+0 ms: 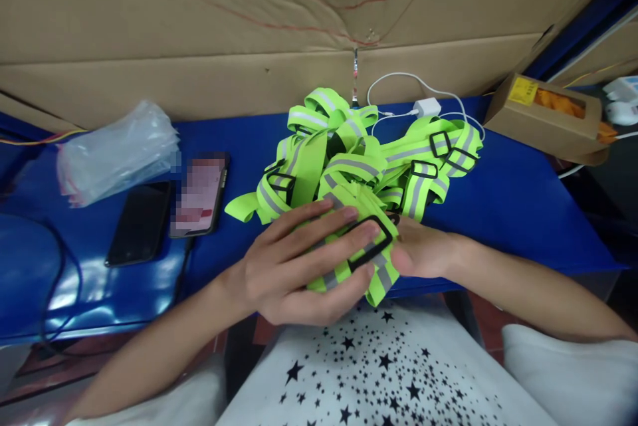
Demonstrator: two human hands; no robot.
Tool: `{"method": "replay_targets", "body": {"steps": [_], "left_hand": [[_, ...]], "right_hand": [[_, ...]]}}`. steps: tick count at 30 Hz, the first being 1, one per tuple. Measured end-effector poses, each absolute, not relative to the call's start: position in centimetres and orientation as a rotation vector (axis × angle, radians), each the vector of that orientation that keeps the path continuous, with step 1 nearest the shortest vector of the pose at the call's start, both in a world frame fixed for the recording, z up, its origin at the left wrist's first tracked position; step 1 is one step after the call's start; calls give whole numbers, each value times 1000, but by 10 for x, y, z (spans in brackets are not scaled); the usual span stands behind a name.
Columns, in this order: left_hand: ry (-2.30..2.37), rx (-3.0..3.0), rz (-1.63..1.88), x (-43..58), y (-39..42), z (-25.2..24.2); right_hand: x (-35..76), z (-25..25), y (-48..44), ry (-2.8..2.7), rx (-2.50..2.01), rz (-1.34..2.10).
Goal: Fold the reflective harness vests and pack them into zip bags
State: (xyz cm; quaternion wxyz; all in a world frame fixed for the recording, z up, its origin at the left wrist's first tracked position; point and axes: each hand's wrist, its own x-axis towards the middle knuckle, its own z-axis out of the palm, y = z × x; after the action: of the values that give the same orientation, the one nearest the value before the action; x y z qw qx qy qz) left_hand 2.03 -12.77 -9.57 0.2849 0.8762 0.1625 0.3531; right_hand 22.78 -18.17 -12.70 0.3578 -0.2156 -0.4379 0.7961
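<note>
Strap bundle (385, 272), clasped under slightly parted left fingers (329, 255), touched at one edge by right hand (426, 250), its finger state not discernible, more straps (309, 163) heaped behind on bench (518, 213).

Blue table (518, 213), glossy top, white glare patches toward the near-left corner. Brown cardboard-like wall (199, 27) along the far edge, horizontal seam low down, thin red cords (279, 26) sagging across it. Slanted blue beam (573, 30) beyond the far-right corner. Reddish floor (485, 319) below the near edge, lines like tile joints.
</note>
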Motion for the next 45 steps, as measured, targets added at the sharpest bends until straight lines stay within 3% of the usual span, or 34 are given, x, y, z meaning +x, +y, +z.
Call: {"method": "replay_targets", "body": {"steps": [6,10,16,23,33,45], "left_hand": [[163,2567,648,9,-117,-102],[84,2346,793,10,-119,-108],[497,1963,1078,20,-128,-122],[629,1529,831,21,-134,-138],[556,1910,1142,27,-147,-122],[319,1910,1169,31,-135,-134]], "right_hand": [[225,-124,-182,-770,-702,2095],[223,-124,-181,-725,-730,2000],[224,-121,-182,-761,-761,2028],[225,-134,-184,-935,-753,1781],[221,-130,-192,-970,-899,1595],[216,-142,-201,-854,-968,1655]]}}
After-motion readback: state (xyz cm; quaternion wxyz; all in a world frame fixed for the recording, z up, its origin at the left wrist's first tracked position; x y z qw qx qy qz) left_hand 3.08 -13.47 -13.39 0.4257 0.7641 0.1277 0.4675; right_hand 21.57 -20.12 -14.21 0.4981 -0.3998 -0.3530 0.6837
